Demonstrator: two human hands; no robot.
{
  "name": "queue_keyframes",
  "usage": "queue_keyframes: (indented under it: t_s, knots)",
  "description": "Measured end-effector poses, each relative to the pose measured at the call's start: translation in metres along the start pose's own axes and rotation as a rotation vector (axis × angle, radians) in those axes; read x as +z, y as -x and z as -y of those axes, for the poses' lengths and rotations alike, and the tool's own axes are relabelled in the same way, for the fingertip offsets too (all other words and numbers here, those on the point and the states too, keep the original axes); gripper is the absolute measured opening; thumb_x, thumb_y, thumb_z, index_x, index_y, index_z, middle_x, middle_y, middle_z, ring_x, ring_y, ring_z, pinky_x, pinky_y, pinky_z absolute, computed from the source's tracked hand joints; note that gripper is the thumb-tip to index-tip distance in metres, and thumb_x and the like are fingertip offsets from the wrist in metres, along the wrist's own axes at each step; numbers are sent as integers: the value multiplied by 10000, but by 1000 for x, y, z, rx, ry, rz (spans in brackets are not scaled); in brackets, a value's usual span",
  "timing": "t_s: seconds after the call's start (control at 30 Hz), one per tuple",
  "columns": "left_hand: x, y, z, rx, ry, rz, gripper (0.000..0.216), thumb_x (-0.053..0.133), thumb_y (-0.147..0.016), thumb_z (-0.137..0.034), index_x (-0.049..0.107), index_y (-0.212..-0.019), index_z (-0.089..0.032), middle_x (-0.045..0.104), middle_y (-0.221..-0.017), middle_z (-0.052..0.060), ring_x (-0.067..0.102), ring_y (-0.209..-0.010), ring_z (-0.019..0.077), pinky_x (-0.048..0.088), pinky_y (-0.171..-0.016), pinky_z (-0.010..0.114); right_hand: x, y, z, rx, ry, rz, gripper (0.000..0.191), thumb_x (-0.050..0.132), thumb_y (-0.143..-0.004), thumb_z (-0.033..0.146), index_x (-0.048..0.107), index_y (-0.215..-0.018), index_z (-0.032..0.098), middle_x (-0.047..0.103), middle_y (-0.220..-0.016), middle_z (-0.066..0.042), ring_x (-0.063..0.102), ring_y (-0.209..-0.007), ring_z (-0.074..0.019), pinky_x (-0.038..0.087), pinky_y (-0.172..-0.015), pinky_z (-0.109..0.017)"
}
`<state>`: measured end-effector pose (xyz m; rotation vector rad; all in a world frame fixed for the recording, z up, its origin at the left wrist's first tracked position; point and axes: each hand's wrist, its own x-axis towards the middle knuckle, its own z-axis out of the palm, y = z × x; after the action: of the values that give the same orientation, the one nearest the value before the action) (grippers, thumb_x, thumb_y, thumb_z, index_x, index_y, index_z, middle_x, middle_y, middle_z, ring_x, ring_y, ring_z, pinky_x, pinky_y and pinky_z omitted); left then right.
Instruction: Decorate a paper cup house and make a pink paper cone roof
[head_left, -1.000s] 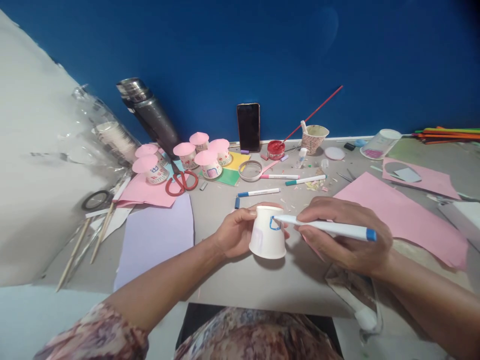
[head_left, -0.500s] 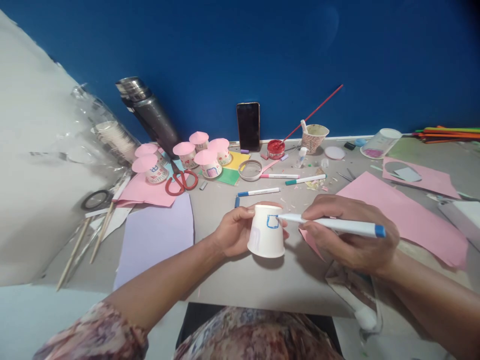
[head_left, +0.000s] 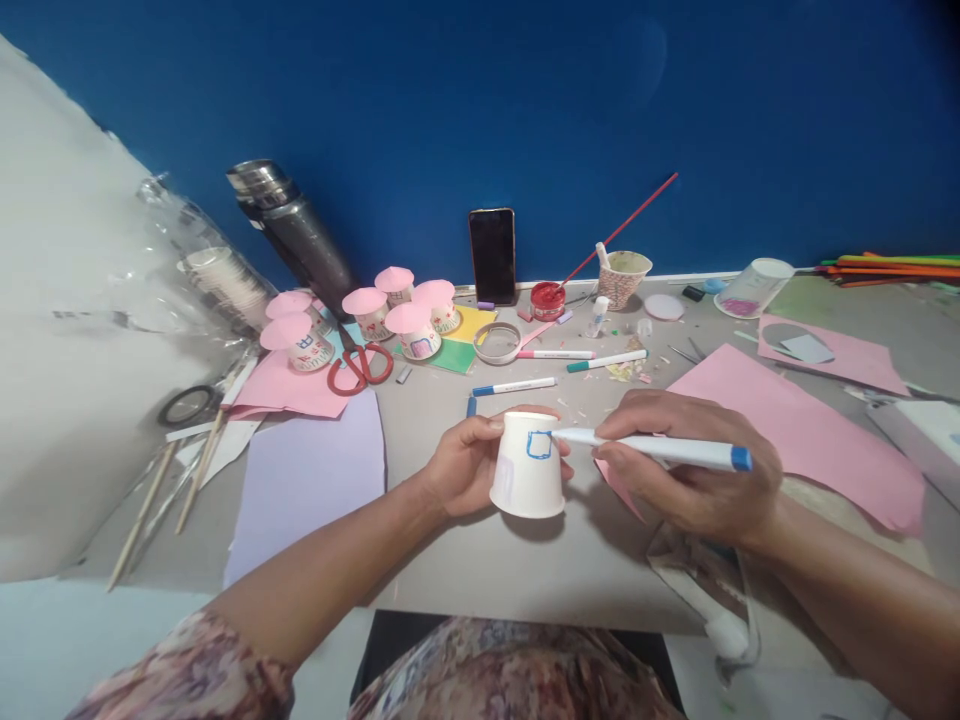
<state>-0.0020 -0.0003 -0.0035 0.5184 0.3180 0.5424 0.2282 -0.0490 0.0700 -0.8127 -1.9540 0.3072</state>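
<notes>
My left hand (head_left: 463, 468) is wrapped round a small white paper cup (head_left: 526, 478) held upside down just above the grey table (head_left: 480, 560). A blue square outline is drawn on the cup's side, with a fainter purple mark to its left. My right hand (head_left: 690, 470) pinches a white marker with a blue end (head_left: 652, 450), and its tip touches the right edge of the blue square. A sheet of pink paper (head_left: 795, 420) lies under and behind my right hand.
Several pink-roofed cup houses (head_left: 367, 318) stand at the back left by red scissors (head_left: 360, 368) and a steel flask (head_left: 292, 235). A phone (head_left: 492, 255) leans on the blue wall. Loose markers (head_left: 517, 385), a red paint pot (head_left: 547, 298) and lilac paper (head_left: 307, 470) lie around.
The blue outline on the cup has grown from a partial curve into a closed square. The marker tip shifted along its right side. The cup has hardly moved.
</notes>
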Motion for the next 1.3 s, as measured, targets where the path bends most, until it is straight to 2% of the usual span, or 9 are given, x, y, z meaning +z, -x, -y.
queue_keyframes:
  t_s: [0.37, 0.67, 0.9, 1.3]
  knots:
    - [0, 1, 0, -14, 36, 13, 522, 564, -816, -332, 700, -1267, -107, 773, -1112, 202, 741, -1020, 395, 518, -922, 560, -2, 0, -5, -24, 32, 0, 123, 653, -907, 107, 698, -879, 218, 713, -650, -1, 633, -518, -140, 466, -498, -261]
    - [2, -1, -1, -12, 29, -1, 479, 582, -818, -323, 706, -1231, -117, 785, -1067, 182, 754, -983, 382, 495, -950, 526, -1, -1, -3, -37, -19, 0, 136, 658, -909, 89, 697, -916, 219, 720, -638, -2, 635, -513, -145, 480, -499, -270]
    - [0, 0, 0, -14, 43, 10, 515, 554, -818, -328, 698, -1261, -108, 772, -1116, 205, 740, -1022, 398, 516, -928, 573, -5, -1, -4, -13, 40, -6, 122, 650, -901, 117, 699, -874, 226, 709, -643, -8, 638, -520, -157, 477, -497, -272]
    - [-1, 0, 0, -7, -7, -6, 496, 586, -824, -319, 696, -1265, -120, 790, -1085, 192, 753, -1002, 388, 485, -957, 529, -2, -1, -3, -10, -6, 15, 117, 652, -911, 112, 698, -902, 220, 719, -622, 0, 655, -515, -150, 487, -507, -261]
